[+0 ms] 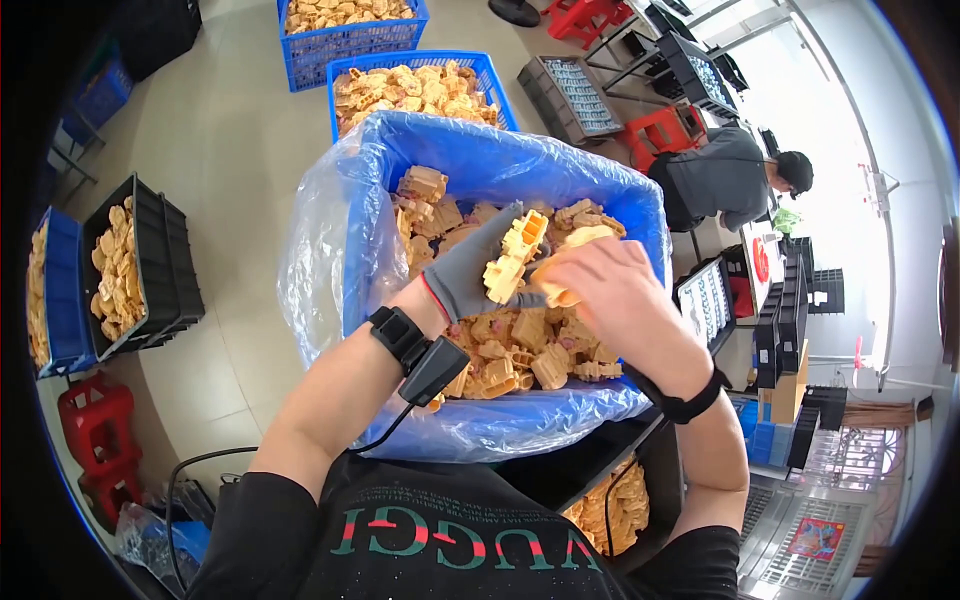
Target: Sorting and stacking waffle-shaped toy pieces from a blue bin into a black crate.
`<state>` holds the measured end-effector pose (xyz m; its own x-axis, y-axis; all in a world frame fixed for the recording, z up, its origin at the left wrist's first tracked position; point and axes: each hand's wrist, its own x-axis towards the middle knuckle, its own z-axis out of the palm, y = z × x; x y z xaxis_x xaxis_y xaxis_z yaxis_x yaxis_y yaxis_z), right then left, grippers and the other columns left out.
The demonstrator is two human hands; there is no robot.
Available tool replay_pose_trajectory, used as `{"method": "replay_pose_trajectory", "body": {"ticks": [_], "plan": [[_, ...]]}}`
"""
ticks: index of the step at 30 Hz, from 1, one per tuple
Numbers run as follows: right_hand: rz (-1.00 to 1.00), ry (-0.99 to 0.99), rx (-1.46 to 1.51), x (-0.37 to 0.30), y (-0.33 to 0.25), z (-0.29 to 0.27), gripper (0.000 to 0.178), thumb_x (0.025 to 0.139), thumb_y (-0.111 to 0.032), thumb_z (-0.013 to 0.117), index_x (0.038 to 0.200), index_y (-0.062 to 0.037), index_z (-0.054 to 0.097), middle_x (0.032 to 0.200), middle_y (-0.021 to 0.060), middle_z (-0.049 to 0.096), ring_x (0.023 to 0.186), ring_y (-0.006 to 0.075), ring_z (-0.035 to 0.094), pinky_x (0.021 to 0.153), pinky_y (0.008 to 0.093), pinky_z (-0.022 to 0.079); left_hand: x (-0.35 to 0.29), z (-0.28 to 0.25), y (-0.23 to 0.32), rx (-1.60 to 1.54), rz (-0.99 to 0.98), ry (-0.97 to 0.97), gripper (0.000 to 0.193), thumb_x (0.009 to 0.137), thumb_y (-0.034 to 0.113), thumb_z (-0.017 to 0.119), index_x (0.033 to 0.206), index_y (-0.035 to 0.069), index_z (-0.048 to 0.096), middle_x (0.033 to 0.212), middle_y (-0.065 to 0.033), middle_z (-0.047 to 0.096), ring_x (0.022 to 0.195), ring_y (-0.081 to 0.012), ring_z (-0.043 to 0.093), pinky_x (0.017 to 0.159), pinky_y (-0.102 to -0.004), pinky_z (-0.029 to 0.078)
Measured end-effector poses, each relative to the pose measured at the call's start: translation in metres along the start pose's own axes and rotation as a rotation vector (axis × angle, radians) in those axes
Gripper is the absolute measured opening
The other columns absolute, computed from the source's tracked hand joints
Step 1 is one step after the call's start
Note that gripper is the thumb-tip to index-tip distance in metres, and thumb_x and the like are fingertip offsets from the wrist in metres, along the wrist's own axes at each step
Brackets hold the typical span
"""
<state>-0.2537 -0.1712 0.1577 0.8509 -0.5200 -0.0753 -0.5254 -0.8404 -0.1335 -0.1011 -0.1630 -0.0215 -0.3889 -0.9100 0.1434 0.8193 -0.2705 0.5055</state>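
My left hand [465, 272], in a grey glove, grips a yellow molded plastic part [516, 256] with open, box-like hollows. Just to its right, my bare right hand [628, 300] has its fingers closed around another yellow plastic piece [588, 237], partly covered by the fingers; its full shape cannot be made out. Both hands are over a large blue bin [520, 150] lined with a clear plastic bag [318, 250]. Many similar molded parts [550, 366] lie jumbled inside, below and around the hands.
Two blue crates [420, 60] [300, 50] of yellow pieces stand beyond the bin. At left are a black crate [175, 270] and red stools [100, 425]. A co-worker [715, 175] sits at a bench on the right. A black cable [385, 435] runs from my left wrist.
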Motion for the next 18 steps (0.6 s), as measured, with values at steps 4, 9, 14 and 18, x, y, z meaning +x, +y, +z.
{"method": "replay_pose_trajectory", "body": {"ticks": [4, 9, 14, 18], "plan": [[-0.095, -0.011, -0.012, 0.002, -0.002, 0.014, 0.028, 0.076, -0.003, 0.055, 0.103, -0.0089, 0.061, 0.115, 0.006, 0.053, 0.113, 0.025, 0.049, 0.096, 0.0379, 0.038, -0.002, 0.004, -0.001, 0.1, 0.039, -0.043, 0.041, 0.098, 0.028, 0.047, 0.136, 0.013, 0.039, 0.131, -0.004, 0.049, 0.116, -0.0182, 0.052, 0.098, -0.0374, 0.046], [0.262, 0.496, 0.478, -0.017, 0.063, 0.005, 0.03, 0.082, -0.008, 0.065, 0.112, -0.0055, 0.06, 0.114, 0.0074, 0.061, 0.105, 0.0177, 0.057, 0.087, 0.0293, 0.045, -0.003, 0.02, 0.014, -0.475, -0.276, 0.121, 0.046, 0.094, 0.046, 0.051, 0.126, 0.013, 0.05, 0.122, -0.0074, 0.057, 0.106, -0.0206, 0.058, 0.091, -0.0394, 0.052], [0.592, 0.304, 0.192, -0.038, 0.189, 0.076, 0.034, 0.08, -0.015, 0.066, 0.112, -0.0041, 0.059, 0.104, 0.0146, 0.063, 0.094, 0.0271, 0.062, 0.084, 0.0363, 0.049, -0.005, 0.03, 0.021, -0.44, -0.205, 0.188, 0.049, 0.095, 0.041, 0.05, 0.127, 0.004, 0.048, 0.12, -0.0134, 0.057, 0.106, -0.0262, 0.06, 0.094, -0.0478, 0.049], [0.862, -0.084, -0.087, -0.04, 0.216, 0.151, 0.047, 0.074, -0.017, 0.072, 0.114, -0.0042, 0.05, 0.105, 0.0232, 0.059, 0.102, 0.0356, 0.058, 0.085, 0.0414, 0.049, -0.004, 0.026, 0.017, -0.439, -0.204, 0.132, 0.052, 0.096, 0.042, 0.046, 0.13, 0.003, 0.046, 0.122, -0.0157, 0.057, 0.105, -0.0284, 0.06, 0.094, -0.0462, 0.049]]}}
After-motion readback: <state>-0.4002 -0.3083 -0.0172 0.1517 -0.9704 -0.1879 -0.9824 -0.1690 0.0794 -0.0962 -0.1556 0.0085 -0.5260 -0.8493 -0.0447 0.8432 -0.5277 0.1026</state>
